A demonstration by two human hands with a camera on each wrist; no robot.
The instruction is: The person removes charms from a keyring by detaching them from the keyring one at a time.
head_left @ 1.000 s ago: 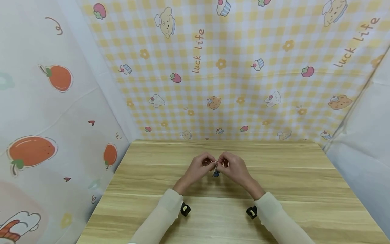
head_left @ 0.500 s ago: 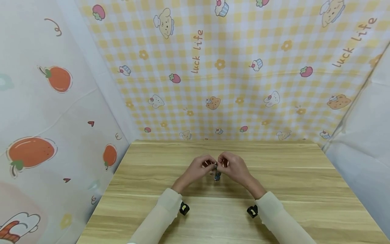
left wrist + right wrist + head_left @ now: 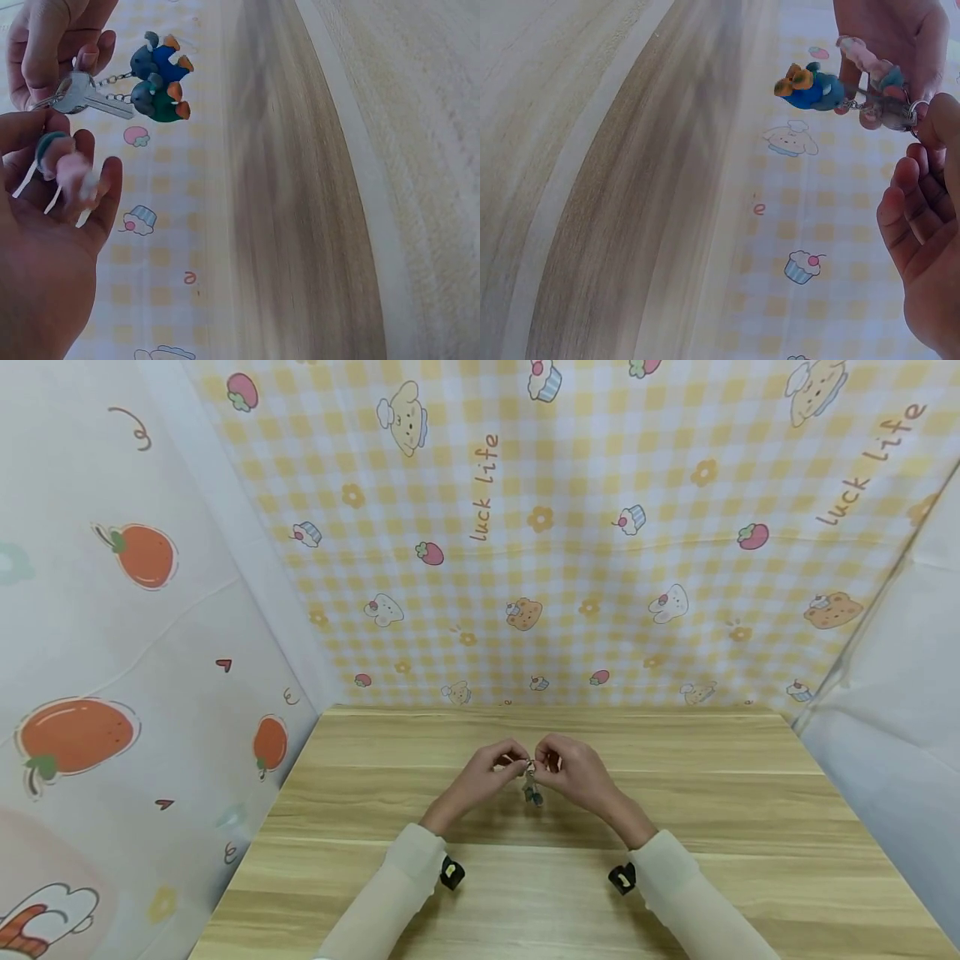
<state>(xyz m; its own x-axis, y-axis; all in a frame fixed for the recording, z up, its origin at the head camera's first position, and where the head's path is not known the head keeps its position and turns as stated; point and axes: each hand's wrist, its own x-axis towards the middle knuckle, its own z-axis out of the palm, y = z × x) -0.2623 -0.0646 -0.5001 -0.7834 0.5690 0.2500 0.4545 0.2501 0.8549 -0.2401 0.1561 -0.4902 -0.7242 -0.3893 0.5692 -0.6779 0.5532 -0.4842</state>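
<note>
Left hand [image 3: 480, 777] and right hand [image 3: 579, 772] pinch one ring [image 3: 912, 117].
Both bend in, wrists apart, fingertips close together; key [image 3: 94, 101], blue toy [image 3: 169, 66] and green toy [image 3: 161, 103] hang between them.

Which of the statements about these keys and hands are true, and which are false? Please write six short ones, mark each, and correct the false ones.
1. The left hand and the right hand meet at the key ring. True.
2. The silver key lies on the wooden table. False: it is held up above the table.
3. A blue animal charm and a green animal charm have small chains. True.
4. The pink charm is against the right hand's fingers. False: it is by the left hand's fingers.
5. Both sleeves are black. False: they are pale cream.
6. The cloth behind the table has yellow checks. True.
</note>
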